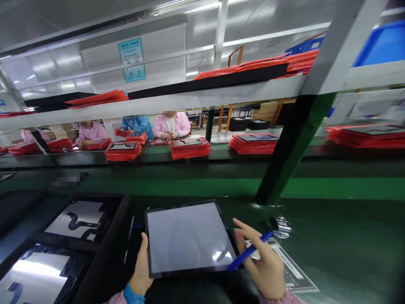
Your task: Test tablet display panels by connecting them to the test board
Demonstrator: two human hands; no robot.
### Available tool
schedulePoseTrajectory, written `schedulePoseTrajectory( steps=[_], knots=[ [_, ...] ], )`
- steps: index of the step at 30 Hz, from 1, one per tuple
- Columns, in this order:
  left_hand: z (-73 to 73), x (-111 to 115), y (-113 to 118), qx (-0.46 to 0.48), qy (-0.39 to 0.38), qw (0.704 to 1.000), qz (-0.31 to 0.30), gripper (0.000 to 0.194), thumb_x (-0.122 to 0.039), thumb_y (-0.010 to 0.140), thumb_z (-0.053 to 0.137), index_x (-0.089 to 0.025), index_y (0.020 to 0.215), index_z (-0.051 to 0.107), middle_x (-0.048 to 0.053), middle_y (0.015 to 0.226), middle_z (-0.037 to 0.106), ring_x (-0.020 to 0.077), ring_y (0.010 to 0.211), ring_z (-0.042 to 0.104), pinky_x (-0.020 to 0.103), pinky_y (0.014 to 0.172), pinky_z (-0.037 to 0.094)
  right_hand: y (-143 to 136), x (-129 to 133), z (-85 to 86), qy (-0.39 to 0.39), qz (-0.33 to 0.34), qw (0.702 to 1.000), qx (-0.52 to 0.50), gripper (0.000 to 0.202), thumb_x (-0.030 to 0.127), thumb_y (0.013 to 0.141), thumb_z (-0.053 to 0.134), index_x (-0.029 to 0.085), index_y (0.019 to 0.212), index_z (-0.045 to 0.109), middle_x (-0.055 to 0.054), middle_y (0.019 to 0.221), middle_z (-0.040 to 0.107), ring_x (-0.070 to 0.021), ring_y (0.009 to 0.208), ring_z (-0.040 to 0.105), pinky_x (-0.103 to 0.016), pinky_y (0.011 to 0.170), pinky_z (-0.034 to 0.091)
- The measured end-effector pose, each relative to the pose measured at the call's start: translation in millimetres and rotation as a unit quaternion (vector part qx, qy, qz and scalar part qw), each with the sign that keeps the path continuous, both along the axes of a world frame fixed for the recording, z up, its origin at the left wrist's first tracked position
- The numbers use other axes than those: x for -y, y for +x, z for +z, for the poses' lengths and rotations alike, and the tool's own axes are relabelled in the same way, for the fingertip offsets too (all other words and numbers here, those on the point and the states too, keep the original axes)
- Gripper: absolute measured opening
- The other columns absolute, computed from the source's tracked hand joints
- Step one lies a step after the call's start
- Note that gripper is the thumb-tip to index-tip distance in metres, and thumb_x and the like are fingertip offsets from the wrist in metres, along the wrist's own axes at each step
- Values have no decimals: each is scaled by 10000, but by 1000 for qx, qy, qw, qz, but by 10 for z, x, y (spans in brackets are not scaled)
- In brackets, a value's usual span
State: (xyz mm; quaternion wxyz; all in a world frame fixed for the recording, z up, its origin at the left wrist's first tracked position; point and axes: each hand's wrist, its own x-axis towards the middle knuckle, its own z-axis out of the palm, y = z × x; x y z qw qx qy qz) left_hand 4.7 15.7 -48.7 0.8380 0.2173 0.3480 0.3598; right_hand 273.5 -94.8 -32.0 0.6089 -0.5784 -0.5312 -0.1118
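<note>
My left hand (141, 267) grips the left edge of a display panel (190, 236), its thumb along the black border. The panel is tilted, with its pale grey face up. My right hand (265, 266) is closed on a blue pen-like stick (247, 256), whose lower end is at the panel's bottom right corner; I cannot tell whether it touches. The right index finger is stretched out near the panel's right edge. Beneath the right hand lies a printed sheet (295, 270), partly hidden. A shiny metal object (280, 226) rests just beyond it.
Black trays (95, 270) on the left hold display panels with flex cables. A thin metal tool (128, 240) lies beside them. A slanted post (281, 169) stands ahead on the right. Beyond are stacks of red sleeves (190, 150) and several people at work (172, 124).
</note>
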Motion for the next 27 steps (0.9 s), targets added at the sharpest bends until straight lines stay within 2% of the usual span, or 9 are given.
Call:
schedulePoseTrajectory(
  steps=[1, 3, 6, 9, 15, 17, 20, 22, 27],
  knots=[
    [5, 1, -1, 2, -5, 1000, 6, 662, -595, 926, 367, -155, 1413, 452, 155, 1193, 685, 324, 1129, 630, 470, 1055, 399, 13, 18, 2, 0, -6, 997, -79, 113, 277, 864, 603, 229, 959, 642, -126, 1125, 688, -300, 952, 682, -427, 776, 588],
    [23, 10, -6, 3, -11, 1000, 14, 662, -579, 929, 380, -142, 1424, 433, 158, 1188, 687, 319, 1115, 639, 460, 1049, 413, -21, 41, -6, -16, 35, 974, -222, 209, 381, 827, 671, 219, 942, 604, -146, 1157, 672, -259, 790, 702, -370, 669, 593],
    [48, 23, -19, -2, -8, 1000, 14, 669, -563, 926, 415, -117, 1424, 426, 166, 1176, 691, 320, 1107, 644, 453, 1035, 434, -117, 55, -18, -43, 126, 933, -336, 293, 440, 807, 708, 232, 860, 509, -157, 1234, 633, -130, 504, 578, -282, 477, 505],
    [41, 19, -31, -16, -4, 1000, 4, 665, -553, 919, 445, -121, 1424, 425, 164, 1180, 689, 325, 1122, 634, 462, 1023, 448, -147, 58, -20, -52, 160, 930, -328, 347, 438, 806, 715, 228, 766, 443, -166, 1256, 618, -77, 428, 452, -264, 445, 433],
    [35, -7, -43, -40, -24, 999, 11, 646, -535, 929, 440, -154, 1448, 381, 156, 1207, 676, 334, 1130, 628, 509, 997, 462, -47, 51, -87, -68, 191, 929, -310, 354, 419, 743, 746, 232, 719, 446, -150, 1060, 688, -206, 605, 631, -260, 466, 414],
    [57, -5, -46, -44, -26, 999, 15, 660, -535, 919, 463, -153, 1450, 375, 155, 1212, 674, 335, 1142, 621, 511, 998, 463, -34, 44, -128, -76, 197, 922, -325, 364, 419, 730, 744, 233, 723, 431, -154, 1087, 682, -173, 540, 589, -253, 448, 387],
    [74, 6, -48, -52, -13, 999, 10, 679, -529, 887, 534, -154, 1436, 398, 153, 1213, 675, 338, 1164, 605, 504, 994, 471, -35, 35, -172, -75, 216, 910, -345, 374, 406, 721, 730, 235, 742, 399, -154, 1217, 637, -83, 417, 417, -242, 419, 321],
    [65, 13, -48, -69, 6, 998, 12, 684, -528, 862, 575, -174, 1426, 417, 146, 1216, 674, 342, 1171, 599, 505, 984, 480, -37, 35, -176, -81, 238, 902, -351, 358, 388, 733, 710, 239, 759, 386, -133, 1249, 625, -68, 405, 352, -243, 428, 295],
    [5, 1, -47, -127, 15, 992, 24, 690, -528, 833, 616, -192, 1410, 443, 146, 1238, 662, 354, 1165, 601, 520, 972, 487, -31, 36, -127, -88, 257, 905, -326, 298, 277, 743, 681, 235, 774, 388, -117, 1300, 597, -82, 454, 388, -247, 488, 287]
  ],
)
